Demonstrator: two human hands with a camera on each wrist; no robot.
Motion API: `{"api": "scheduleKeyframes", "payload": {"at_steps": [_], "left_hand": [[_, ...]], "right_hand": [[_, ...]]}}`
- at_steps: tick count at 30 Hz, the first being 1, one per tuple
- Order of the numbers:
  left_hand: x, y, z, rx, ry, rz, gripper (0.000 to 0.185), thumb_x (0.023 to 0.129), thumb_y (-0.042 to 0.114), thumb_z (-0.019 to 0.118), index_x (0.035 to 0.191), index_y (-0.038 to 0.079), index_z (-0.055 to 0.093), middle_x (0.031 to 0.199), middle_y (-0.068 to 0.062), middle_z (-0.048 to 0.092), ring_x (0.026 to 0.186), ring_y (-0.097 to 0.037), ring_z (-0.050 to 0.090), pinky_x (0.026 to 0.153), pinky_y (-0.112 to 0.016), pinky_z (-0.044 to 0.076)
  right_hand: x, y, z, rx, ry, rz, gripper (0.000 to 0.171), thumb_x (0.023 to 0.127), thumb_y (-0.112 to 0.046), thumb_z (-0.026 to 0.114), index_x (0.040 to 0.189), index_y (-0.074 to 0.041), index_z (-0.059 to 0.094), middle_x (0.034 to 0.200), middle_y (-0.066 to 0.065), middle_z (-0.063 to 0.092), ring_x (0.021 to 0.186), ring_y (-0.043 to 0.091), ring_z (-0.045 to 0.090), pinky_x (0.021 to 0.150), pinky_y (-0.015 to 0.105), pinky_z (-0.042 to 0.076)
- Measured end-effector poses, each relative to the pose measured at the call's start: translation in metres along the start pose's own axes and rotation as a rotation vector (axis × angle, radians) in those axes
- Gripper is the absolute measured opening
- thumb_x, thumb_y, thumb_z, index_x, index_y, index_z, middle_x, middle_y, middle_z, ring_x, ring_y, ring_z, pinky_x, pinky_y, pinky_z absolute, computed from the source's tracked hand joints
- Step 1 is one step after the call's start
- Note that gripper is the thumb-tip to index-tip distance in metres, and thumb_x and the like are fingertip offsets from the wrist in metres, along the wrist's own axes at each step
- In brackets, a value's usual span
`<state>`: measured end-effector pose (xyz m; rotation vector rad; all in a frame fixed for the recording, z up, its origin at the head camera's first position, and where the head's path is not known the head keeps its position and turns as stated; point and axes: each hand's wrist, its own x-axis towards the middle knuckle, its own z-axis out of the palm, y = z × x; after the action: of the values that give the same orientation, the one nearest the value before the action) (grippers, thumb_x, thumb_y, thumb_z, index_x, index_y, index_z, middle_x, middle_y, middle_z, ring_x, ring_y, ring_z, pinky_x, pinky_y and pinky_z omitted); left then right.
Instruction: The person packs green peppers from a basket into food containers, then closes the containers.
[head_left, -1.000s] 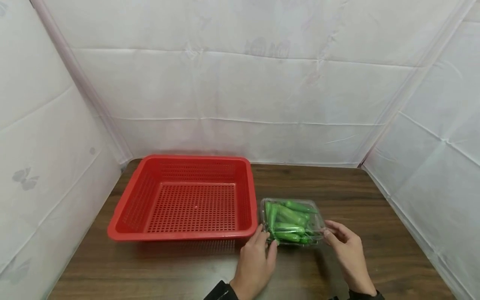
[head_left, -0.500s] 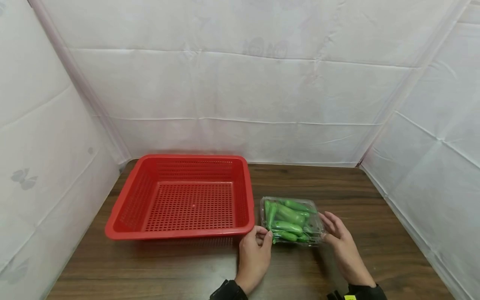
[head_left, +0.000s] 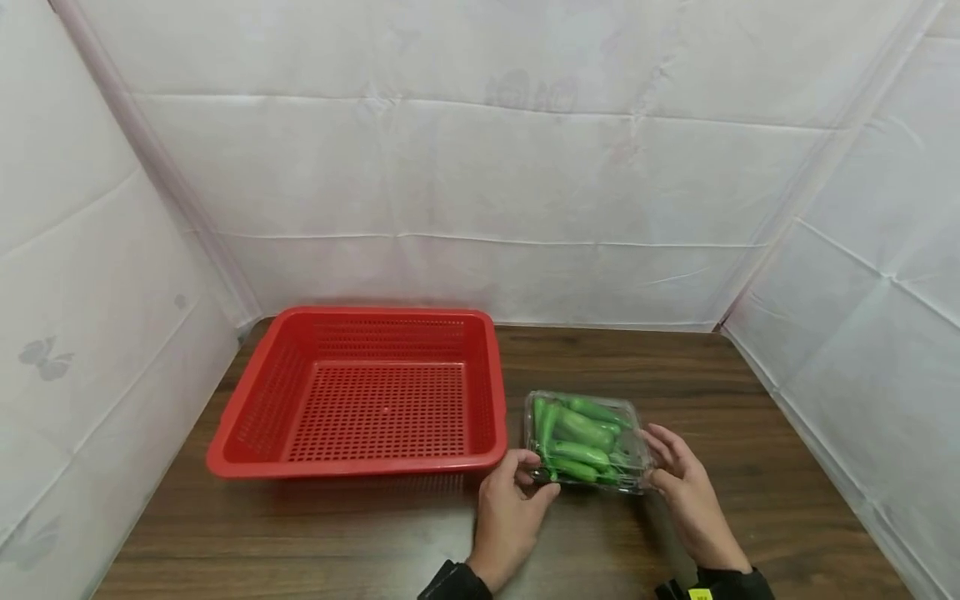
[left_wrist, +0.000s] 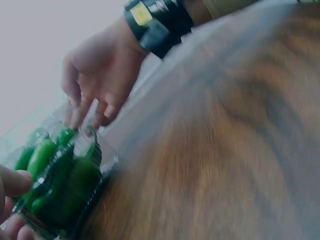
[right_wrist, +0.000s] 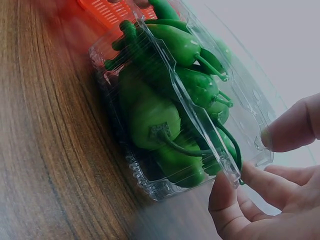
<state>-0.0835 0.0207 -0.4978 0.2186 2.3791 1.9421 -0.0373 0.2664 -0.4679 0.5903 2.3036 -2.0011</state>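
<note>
A clear plastic clamshell box [head_left: 637, 454] full of green peppers [head_left: 581, 429] rests on the table to the right of a red basket. At the box's near left corner, my left hand [head_left: 506, 517] holds the edge between thumb and fingers. My right hand [head_left: 690, 504] grips the box's right edge with its thumb and fingertips. Pepper stems [right_wrist: 182, 150] show through the plastic in the right wrist view, close to the right fingers [right_wrist: 270, 185]. The left wrist view catches the left thumb [left_wrist: 15, 182] beside the box, partly cut off by the frame.
The red perforated plastic basket [head_left: 491, 400] has nothing in it and stands just left of the box. White sheeting [head_left: 465, 167] walls in the back and both sides of the brown wooden table [head_left: 300, 542].
Over the last second, my right hand came up and left, nearer the box's right side. My left thumb and fingers closed together, then spread slightly. The box shifted a little to the right.
</note>
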Motion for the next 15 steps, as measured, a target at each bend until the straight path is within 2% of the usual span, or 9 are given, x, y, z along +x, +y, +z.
{"api": "scheduleKeyframes", "payload": {"at_steps": [3,6,12,15], "left_hand": [[0.001,-0.005,0.004,0.071,0.057,0.069,0.032,0.075,0.016,0.092,0.098,0.019,0.070,0.087,0.001,0.072,0.077,-0.008,0.061,0.068,-0.020,0.048],[0.004,-0.009,0.006,0.023,0.067,0.078,0.030,0.074,0.015,0.093,0.093,0.016,0.070,0.084,0.000,0.071,0.073,-0.005,0.059,0.067,-0.021,0.049],[0.017,-0.016,0.006,-0.233,0.026,-0.053,0.026,0.074,0.005,0.091,0.091,0.008,0.070,0.088,-0.007,0.069,0.075,-0.003,0.060,0.070,-0.021,0.051],[0.021,-0.019,0.005,-0.307,0.004,-0.084,0.026,0.074,0.001,0.089,0.092,0.004,0.069,0.088,-0.012,0.070,0.075,-0.004,0.063,0.069,-0.020,0.052]], "right_hand": [[-0.001,0.001,0.001,-0.002,0.006,0.005,0.075,0.095,0.008,0.043,0.164,-0.004,0.016,0.168,0.020,0.026,0.118,-0.017,0.047,0.082,0.025,0.050],[-0.001,0.001,0.002,-0.005,0.010,0.007,0.075,0.095,0.009,0.043,0.164,-0.004,0.017,0.169,0.019,0.026,0.118,-0.018,0.047,0.082,0.024,0.049],[-0.002,0.001,0.006,-0.019,0.046,-0.010,0.072,0.094,0.009,0.047,0.161,-0.002,0.025,0.167,0.018,0.028,0.118,-0.015,0.047,0.084,0.021,0.048],[-0.002,0.000,0.007,-0.029,0.049,-0.006,0.071,0.094,0.009,0.048,0.161,-0.002,0.027,0.167,0.017,0.028,0.116,-0.011,0.048,0.082,0.022,0.049]]}}
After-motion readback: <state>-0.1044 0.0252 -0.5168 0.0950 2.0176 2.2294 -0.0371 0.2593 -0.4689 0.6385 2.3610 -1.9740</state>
